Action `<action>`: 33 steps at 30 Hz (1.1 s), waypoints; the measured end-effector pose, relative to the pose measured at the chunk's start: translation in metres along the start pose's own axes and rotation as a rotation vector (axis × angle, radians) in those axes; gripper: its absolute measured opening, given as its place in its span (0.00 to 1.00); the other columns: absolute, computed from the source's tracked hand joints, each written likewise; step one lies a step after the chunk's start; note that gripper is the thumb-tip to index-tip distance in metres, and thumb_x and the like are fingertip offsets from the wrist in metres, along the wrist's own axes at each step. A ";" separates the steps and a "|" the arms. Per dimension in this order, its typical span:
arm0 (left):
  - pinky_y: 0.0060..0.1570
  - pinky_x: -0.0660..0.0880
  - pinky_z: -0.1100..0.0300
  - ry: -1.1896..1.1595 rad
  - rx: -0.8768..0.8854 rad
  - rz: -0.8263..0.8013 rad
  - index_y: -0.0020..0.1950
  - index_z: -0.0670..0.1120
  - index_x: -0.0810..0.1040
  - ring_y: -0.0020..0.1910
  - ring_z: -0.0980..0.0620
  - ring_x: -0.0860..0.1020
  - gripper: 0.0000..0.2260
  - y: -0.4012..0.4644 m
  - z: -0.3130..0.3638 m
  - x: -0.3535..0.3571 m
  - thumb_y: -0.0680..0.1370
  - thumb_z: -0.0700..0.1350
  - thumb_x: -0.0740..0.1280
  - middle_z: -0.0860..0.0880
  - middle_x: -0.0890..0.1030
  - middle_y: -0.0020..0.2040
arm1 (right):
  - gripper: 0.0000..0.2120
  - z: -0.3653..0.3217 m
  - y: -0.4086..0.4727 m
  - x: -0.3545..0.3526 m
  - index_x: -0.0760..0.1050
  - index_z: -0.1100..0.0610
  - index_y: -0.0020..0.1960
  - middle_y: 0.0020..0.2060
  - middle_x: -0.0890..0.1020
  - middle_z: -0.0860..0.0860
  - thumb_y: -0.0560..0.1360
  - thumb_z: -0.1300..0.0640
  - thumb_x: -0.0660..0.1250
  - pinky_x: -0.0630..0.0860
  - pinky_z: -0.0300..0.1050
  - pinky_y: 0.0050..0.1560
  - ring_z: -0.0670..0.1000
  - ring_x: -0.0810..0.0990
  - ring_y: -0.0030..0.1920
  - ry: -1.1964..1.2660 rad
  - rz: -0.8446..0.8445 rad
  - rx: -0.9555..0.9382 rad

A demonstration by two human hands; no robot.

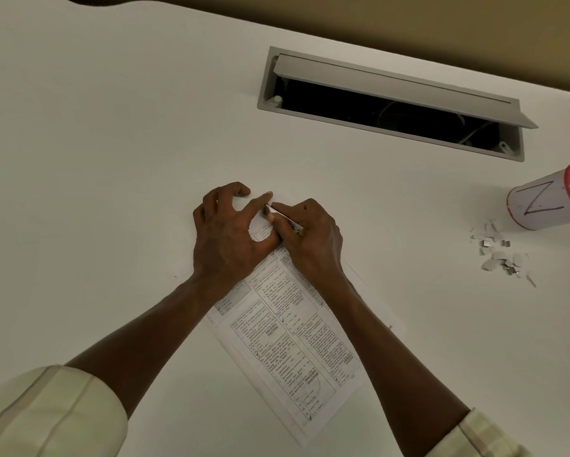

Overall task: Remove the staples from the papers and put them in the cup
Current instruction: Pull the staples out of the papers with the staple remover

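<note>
A stack of printed papers (pixel 293 341) lies on the white table, its top corner under my hands. My left hand (pixel 227 232) presses down on that corner with its index finger stretched toward the corner's edge. My right hand (pixel 310 235) grips a thin metal tool (pixel 282 216), whose tip meets the paper beside my left fingertip. The staple itself is too small to see. A white cup (pixel 550 201) with a pink rim and a drawn "Z" stands at the right edge of the table.
A small pile of pulled staples and paper scraps (pixel 499 255) lies on the table just in front of the cup. A grey cable hatch (pixel 392 100) stands open at the back of the table.
</note>
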State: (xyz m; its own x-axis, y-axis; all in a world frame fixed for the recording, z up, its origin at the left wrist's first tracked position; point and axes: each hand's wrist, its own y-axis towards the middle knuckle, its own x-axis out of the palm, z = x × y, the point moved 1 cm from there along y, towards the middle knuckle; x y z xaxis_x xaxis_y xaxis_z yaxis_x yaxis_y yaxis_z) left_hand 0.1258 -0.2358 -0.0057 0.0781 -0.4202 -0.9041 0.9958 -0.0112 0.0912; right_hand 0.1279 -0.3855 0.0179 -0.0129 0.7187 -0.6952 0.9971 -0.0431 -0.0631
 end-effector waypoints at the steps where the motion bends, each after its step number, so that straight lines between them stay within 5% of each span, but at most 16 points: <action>1: 0.64 0.66 0.49 -0.003 0.000 -0.003 0.70 0.59 0.72 0.67 0.48 0.65 0.29 0.000 0.000 0.000 0.73 0.70 0.58 0.50 0.69 0.66 | 0.13 0.001 -0.003 0.000 0.81 0.44 0.59 0.43 0.81 0.47 0.77 0.44 0.66 0.68 0.34 0.40 0.46 0.78 0.44 0.020 0.027 -0.002; 8: 0.64 0.66 0.49 -0.003 -0.001 -0.003 0.70 0.58 0.72 0.67 0.48 0.66 0.29 -0.001 0.000 0.000 0.73 0.70 0.59 0.50 0.70 0.66 | 0.12 0.000 -0.010 0.001 0.82 0.48 0.57 0.44 0.84 0.46 0.77 0.46 0.67 0.69 0.31 0.42 0.42 0.78 0.44 0.053 0.137 0.032; 11: 0.64 0.65 0.48 -0.001 -0.001 -0.009 0.70 0.58 0.72 0.67 0.48 0.65 0.30 0.000 0.000 -0.001 0.73 0.71 0.58 0.50 0.70 0.66 | 0.12 -0.004 -0.008 0.002 0.83 0.48 0.56 0.43 0.84 0.48 0.77 0.46 0.67 0.72 0.38 0.43 0.44 0.78 0.43 0.058 0.149 0.052; 33: 0.65 0.66 0.47 0.018 0.023 0.001 0.69 0.58 0.73 0.67 0.47 0.66 0.29 0.001 -0.001 0.002 0.73 0.71 0.58 0.50 0.70 0.66 | 0.12 0.000 0.011 -0.001 0.81 0.42 0.57 0.43 0.80 0.49 0.78 0.41 0.64 0.73 0.44 0.45 0.48 0.77 0.44 0.031 -0.001 0.066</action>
State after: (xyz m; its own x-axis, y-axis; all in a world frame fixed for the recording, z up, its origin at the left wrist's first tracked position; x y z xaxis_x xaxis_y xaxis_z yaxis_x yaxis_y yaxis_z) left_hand 0.1273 -0.2356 -0.0076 0.0797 -0.4036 -0.9115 0.9943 -0.0321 0.1012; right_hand 0.1393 -0.3873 0.0178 -0.0108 0.7402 -0.6723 0.9899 -0.0873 -0.1120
